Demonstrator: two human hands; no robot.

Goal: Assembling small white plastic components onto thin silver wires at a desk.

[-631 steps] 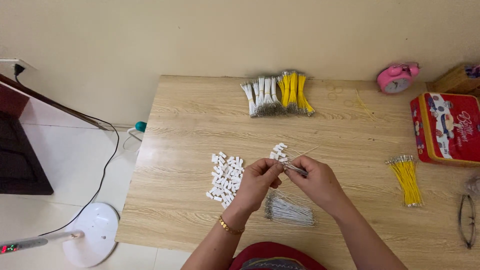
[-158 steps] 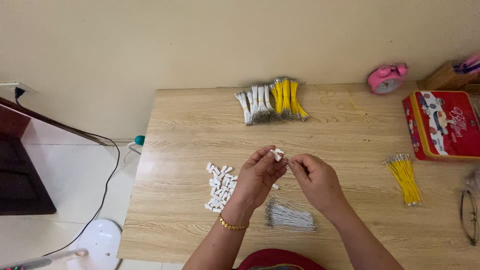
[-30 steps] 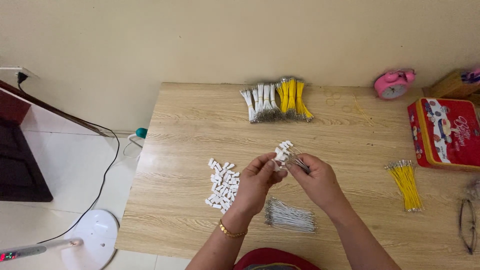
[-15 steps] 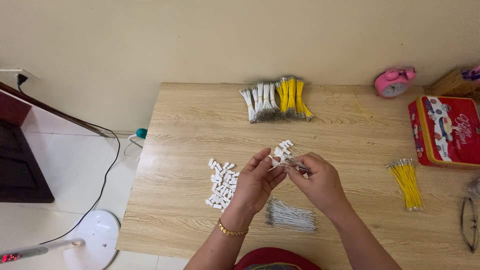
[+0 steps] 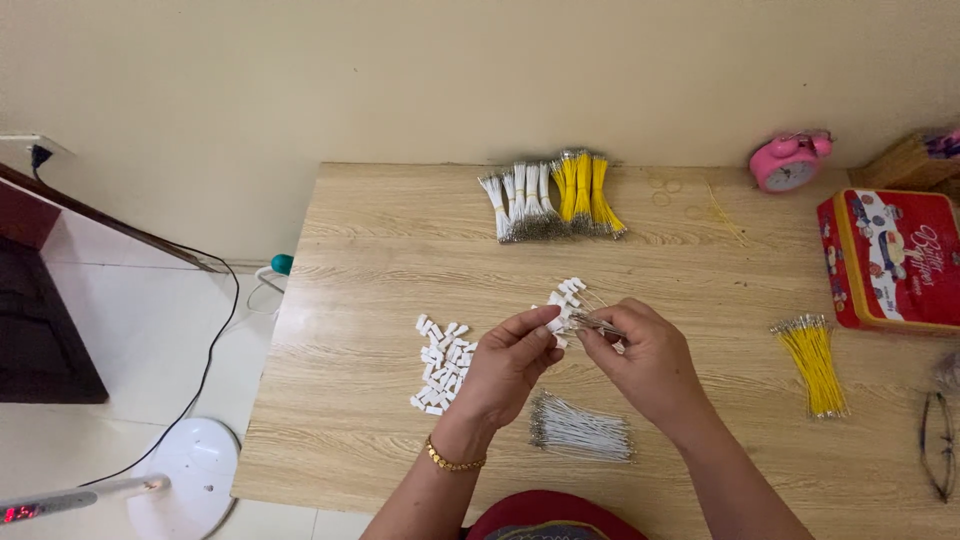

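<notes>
Left hand (image 5: 510, 360) pinching white connector (image 5: 553, 325); right hand (image 5: 645, 360) pinching thin wire (image 5: 592, 323), tip at connector.

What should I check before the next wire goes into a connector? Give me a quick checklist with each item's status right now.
1. Left hand pinching a small white connector: ok.
2. Right hand holding a thin wire at that connector: ok.
3. Wire tip seated in the connector: cannot tell, too small.
4. Loose white connectors beside the left hand: ok.
5. White wire bundle lying just in front of the hands: ok.
6. Finished pieces apart from the loose connectors: ok.
</notes>
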